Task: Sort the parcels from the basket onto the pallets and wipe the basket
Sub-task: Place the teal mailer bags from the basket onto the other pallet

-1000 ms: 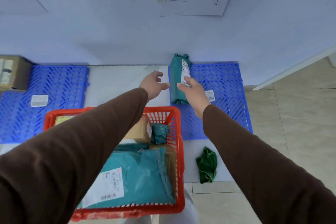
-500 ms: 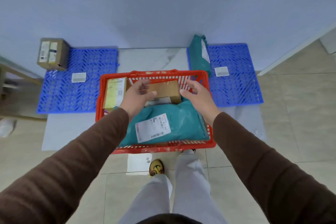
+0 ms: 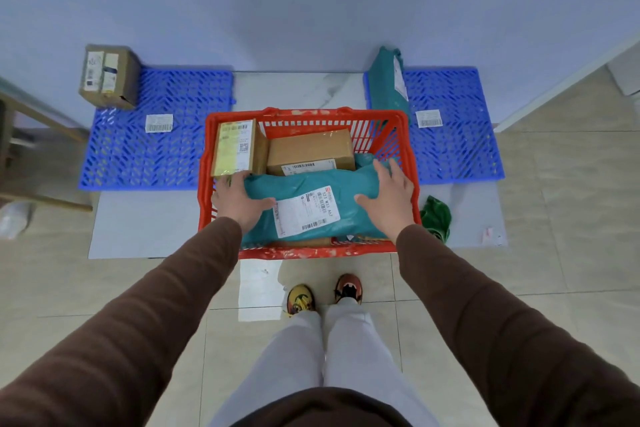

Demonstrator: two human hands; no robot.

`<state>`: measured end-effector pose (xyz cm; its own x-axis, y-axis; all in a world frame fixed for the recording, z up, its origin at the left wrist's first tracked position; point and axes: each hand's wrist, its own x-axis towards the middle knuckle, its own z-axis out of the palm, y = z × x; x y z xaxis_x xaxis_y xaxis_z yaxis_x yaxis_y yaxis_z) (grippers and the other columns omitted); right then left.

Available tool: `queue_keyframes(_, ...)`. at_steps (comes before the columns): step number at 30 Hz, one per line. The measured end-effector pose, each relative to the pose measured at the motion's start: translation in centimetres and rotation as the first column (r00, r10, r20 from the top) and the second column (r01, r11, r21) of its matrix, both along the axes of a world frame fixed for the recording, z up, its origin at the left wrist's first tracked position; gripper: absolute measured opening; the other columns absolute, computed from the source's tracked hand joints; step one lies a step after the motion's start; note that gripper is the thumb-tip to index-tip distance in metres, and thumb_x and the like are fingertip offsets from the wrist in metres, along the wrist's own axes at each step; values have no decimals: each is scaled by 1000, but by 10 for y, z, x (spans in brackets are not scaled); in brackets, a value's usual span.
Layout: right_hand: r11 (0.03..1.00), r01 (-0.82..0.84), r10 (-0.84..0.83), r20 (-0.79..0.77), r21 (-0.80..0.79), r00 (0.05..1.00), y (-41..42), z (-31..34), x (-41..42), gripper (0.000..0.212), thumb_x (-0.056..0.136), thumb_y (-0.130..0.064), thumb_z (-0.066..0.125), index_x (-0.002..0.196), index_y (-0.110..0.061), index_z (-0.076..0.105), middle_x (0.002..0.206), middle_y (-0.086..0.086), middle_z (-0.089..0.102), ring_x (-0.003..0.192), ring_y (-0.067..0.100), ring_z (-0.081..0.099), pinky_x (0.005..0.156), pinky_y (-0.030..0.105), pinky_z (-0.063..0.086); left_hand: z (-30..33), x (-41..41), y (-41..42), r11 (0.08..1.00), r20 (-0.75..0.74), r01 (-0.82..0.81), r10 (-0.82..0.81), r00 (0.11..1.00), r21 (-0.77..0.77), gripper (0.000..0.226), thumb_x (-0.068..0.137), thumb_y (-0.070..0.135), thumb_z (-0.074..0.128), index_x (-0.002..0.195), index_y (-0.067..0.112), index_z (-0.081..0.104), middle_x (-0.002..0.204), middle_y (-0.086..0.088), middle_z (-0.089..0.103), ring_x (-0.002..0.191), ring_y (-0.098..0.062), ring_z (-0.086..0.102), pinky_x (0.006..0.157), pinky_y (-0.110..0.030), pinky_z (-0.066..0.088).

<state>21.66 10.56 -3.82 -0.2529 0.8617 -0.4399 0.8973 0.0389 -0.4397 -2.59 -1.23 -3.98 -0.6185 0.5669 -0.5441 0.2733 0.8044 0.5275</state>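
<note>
Both hands in the red basket: left hand at nine o'clock, right hand at three, fingers spread, flanking the teal parcel.

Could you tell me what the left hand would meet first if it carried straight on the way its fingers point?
Probably the yellow-labelled box: the left hand points forward, its fingertips just short of that box's near edge, though depth is unclear.

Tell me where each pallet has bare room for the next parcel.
Left pallet: free right of and nearer than the cardboard box, around the loose label. Right pallet: free right of the teal bag, around its label. The basket is crowded.
</note>
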Motion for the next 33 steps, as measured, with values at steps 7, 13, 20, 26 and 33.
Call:
queue_keyframes(7,986,166,-169,-137,-30,976,2,-13,13,96,88,-26,72,160,-34,10,165,10,18,149,36,23,122,47,25,-1,8,-1,945,295,-318,282,913,79,105,83,17,80,158,28,7,154,-5,39,136,-31,46,110,-46,42)
queue_keyframes(13,951,304,-305,-363,-59,880,11,-6,21,85,95,-11,63,160,-34,13,161,2,34,146,23,36,122,38,29,9,-1,3,900,576,-430,389,719,-72,59,74,22,88,125,14,60,111,-9,74,90,-24,72,64,-34,57)
queue_keyframes(20,888,458,-395,-578,-42,714,45,24,25,67,96,-17,55,147,-52,27,148,-2,51,133,17,53,110,49,46,32,0,18,864,827,-502,249,504,46,32,93,26,69,124,17,66,115,-8,76,100,-24,74,80,-38,59)
queue_keyframes(26,843,536,-407,-599,45,690,77,50,29,84,84,-37,60,151,-52,13,156,-8,41,140,19,44,114,51,40,49,16,46,748,946,-654,121,302,113,36,101,24,56,136,15,58,123,-9,72,102,-23,74,76,-40,63)
queue_keyframes(33,683,492,-711,-646,-539,280,86,57,29,109,86,-41,76,159,-37,-4,166,-5,21,151,21,25,123,49,20,59,63,102,681,991,-728,16,131,85,42,104,25,48,144,9,50,130,-16,67,104,-27,73,79,-42,62)
